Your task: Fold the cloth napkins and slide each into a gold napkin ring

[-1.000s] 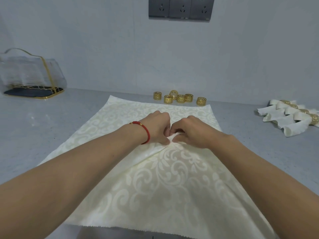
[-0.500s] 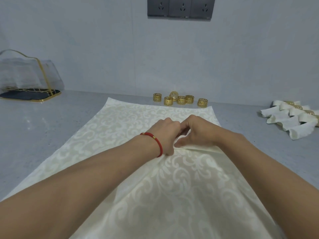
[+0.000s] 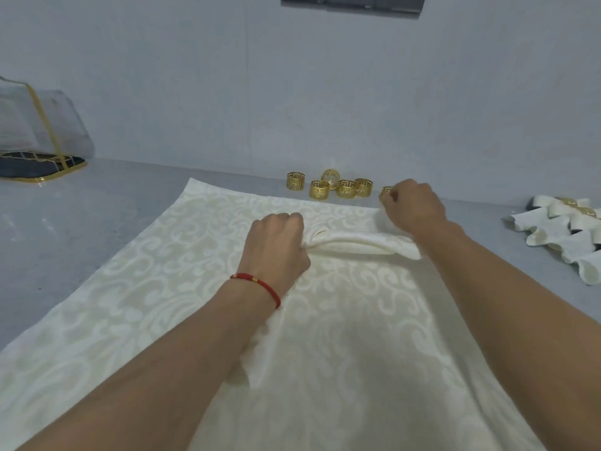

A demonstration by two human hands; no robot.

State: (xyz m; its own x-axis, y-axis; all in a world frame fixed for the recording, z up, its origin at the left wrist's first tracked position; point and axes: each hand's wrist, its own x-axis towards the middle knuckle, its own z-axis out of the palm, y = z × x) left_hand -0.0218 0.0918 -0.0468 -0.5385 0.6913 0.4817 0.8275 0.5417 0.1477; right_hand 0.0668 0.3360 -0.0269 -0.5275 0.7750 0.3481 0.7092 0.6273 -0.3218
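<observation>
A cream damask napkin (image 3: 195, 314) lies spread across the grey worktop (image 3: 97, 203), its middle gathered into a soft raised fold (image 3: 361, 243) that runs between the person's two hands. The left hand (image 3: 276, 245), a red cord bracelet (image 3: 260, 286) on its wrist, grips the bunched cloth at one end of that fold, fingers curled tight around it. The right hand (image 3: 413, 206) reaches to the napkin's far edge with fingers curled over a gold napkin ring (image 3: 386, 191); only a sliver of the ring shows past the fingertips, so whether the hand is pinching it or merely touching it cannot be told. Just beside it, along the wall, a cluster of five more gold rings (image 3: 328, 187) stands on the worktop, one of them tipped on its side. Well apart at the right edge, a pile of finished napkins (image 3: 559, 236) rests, each rolled and slipped through a gold ring. At the far left sits a clear holder with gold trim (image 3: 35, 135) on a dark base. A row of grey wall sockets (image 3: 353, 3) is mounted above.
</observation>
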